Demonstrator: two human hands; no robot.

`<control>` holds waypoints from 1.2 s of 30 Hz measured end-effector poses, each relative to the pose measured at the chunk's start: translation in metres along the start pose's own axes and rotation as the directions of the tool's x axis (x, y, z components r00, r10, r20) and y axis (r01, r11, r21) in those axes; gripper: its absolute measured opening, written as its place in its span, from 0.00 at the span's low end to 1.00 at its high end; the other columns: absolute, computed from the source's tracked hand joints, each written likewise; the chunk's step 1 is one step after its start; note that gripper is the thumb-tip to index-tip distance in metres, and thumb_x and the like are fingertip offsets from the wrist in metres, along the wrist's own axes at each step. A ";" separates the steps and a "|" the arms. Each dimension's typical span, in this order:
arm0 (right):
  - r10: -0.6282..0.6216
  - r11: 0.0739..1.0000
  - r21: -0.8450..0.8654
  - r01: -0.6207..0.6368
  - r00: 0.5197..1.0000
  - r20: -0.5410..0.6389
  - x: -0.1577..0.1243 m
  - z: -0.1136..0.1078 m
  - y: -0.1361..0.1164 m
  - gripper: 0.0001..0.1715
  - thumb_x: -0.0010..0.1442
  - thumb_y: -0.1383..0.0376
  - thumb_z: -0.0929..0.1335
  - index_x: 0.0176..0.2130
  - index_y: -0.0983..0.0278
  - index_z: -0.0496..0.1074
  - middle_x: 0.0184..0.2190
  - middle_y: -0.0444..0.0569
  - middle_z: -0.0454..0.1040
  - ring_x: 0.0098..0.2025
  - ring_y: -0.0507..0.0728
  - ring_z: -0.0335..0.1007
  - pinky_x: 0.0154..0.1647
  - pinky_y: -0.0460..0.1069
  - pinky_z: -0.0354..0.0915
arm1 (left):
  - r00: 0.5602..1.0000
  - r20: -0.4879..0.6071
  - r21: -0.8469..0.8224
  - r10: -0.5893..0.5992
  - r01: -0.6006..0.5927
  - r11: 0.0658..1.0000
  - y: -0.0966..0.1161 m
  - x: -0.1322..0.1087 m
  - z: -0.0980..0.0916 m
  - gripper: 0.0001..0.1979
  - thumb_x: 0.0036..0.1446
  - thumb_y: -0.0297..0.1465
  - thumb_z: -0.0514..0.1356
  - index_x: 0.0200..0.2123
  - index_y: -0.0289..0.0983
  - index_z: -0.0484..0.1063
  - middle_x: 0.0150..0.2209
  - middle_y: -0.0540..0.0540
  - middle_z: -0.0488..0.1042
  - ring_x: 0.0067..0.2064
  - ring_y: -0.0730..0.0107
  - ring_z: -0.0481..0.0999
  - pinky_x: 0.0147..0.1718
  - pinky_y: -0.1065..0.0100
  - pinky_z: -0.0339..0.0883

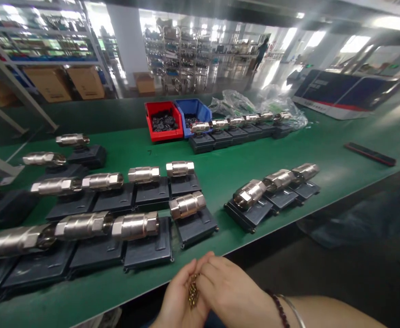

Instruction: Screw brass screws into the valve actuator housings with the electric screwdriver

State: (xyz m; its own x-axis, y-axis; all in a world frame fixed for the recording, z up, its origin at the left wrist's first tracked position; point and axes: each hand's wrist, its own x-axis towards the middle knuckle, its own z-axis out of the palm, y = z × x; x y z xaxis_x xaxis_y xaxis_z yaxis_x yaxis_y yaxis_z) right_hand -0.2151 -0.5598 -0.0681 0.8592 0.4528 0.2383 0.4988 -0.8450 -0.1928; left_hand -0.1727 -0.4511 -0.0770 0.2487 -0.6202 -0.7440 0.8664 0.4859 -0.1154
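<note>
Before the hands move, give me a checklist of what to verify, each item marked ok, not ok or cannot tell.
1. Small brass-coloured screws in the cupped left hand: ok.
2. Screw count: cannot tell; fingers hide part of the pile.
3. Right hand against the left: ok, though its fingertips are partly hidden.
4. Right wrist free of jewellery: not ok; a beaded bracelet and a silver bangle are on it.
5. Nearest steel valve body on its dark housing: ok.
6. Red bin stocked with dark parts: ok.

The left hand (176,298) was cupped, and the right hand (227,283) was bending its fingers (205,283) closely over it.
</note>
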 end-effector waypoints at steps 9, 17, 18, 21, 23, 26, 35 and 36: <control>0.069 0.959 0.275 -0.073 0.997 0.025 -0.005 -0.003 0.003 0.08 0.52 0.77 0.64 0.34 0.69 0.66 0.33 0.49 0.67 0.36 0.56 0.60 0.39 0.50 0.63 | 0.998 -0.062 -0.010 0.000 -0.001 1.000 -0.002 0.000 0.009 0.18 0.63 0.27 0.44 0.35 0.23 0.72 0.18 0.48 0.69 0.16 0.80 0.63 0.16 0.78 0.53; 0.163 0.838 0.523 -0.154 0.986 0.029 0.004 -0.017 0.010 0.09 0.59 0.75 0.61 0.34 0.65 0.67 0.30 0.45 0.67 0.34 0.52 0.59 0.33 0.46 0.60 | 0.996 -0.085 -0.015 0.036 -0.037 0.999 -0.002 0.000 0.010 0.21 0.62 0.24 0.44 0.21 0.27 0.69 0.16 0.48 0.67 0.16 0.80 0.64 0.17 0.78 0.59; 0.172 0.840 0.515 -0.171 0.984 0.045 0.007 -0.020 0.012 0.09 0.58 0.76 0.62 0.35 0.65 0.68 0.30 0.45 0.67 0.34 0.52 0.59 0.33 0.45 0.60 | 0.996 -0.080 -0.008 0.046 -0.047 0.999 -0.003 0.000 0.009 0.21 0.61 0.24 0.45 0.19 0.28 0.68 0.17 0.46 0.69 0.18 0.78 0.68 0.21 0.77 0.62; 0.151 0.875 0.466 -0.132 0.989 -0.003 0.016 -0.024 0.017 0.14 0.59 0.77 0.60 0.42 0.66 0.68 0.34 0.48 0.68 0.37 0.53 0.60 0.35 0.46 0.63 | 0.995 -0.071 0.037 0.073 -0.071 0.997 -0.006 0.000 0.006 0.17 0.59 0.23 0.48 0.22 0.28 0.70 0.23 0.43 0.73 0.26 0.72 0.74 0.30 0.72 0.68; 0.123 0.896 0.436 -0.087 0.991 -0.055 0.022 -0.023 0.020 0.12 0.62 0.75 0.58 0.43 0.69 0.67 0.35 0.50 0.69 0.38 0.53 0.61 0.38 0.47 0.64 | 0.995 -0.063 0.041 0.076 -0.074 0.996 -0.007 -0.001 0.004 0.15 0.59 0.22 0.49 0.23 0.27 0.70 0.24 0.43 0.74 0.27 0.71 0.74 0.30 0.71 0.68; 0.104 0.933 0.352 -0.067 0.991 -0.088 0.031 -0.018 0.022 0.12 0.64 0.70 0.57 0.38 0.71 0.67 0.32 0.51 0.68 0.36 0.55 0.61 0.35 0.49 0.63 | 0.997 -0.023 0.024 0.071 -0.071 0.997 -0.005 -0.001 0.002 0.14 0.58 0.22 0.49 0.23 0.28 0.70 0.23 0.43 0.74 0.26 0.72 0.74 0.29 0.71 0.69; -0.142 0.990 -0.013 0.141 0.988 -0.063 0.049 -0.011 0.027 0.23 0.66 0.68 0.51 0.32 0.71 0.69 0.28 0.50 0.63 0.29 0.56 0.51 0.27 0.50 0.49 | 0.997 0.019 -0.027 0.077 -0.076 0.997 0.000 0.000 -0.005 0.12 0.57 0.23 0.52 0.24 0.27 0.71 0.26 0.41 0.75 0.29 0.70 0.75 0.33 0.69 0.70; -0.144 0.990 -0.007 0.144 0.988 -0.055 0.050 -0.011 0.028 0.23 0.66 0.68 0.51 0.32 0.71 0.69 0.28 0.50 0.62 0.29 0.56 0.51 0.27 0.50 0.48 | 0.997 0.026 -0.028 0.077 -0.077 0.997 0.000 0.000 -0.005 0.13 0.57 0.23 0.51 0.24 0.27 0.71 0.26 0.41 0.75 0.29 0.70 0.75 0.33 0.69 0.70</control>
State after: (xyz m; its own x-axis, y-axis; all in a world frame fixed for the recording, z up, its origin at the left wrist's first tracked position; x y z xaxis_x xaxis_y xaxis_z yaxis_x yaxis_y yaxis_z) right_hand -0.1597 -0.5644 -0.0509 0.7708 0.5537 0.3152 0.6164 -0.7731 -0.1494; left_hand -0.1754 -0.4477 -0.0802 0.3260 -0.5962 -0.7337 0.8323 0.5491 -0.0763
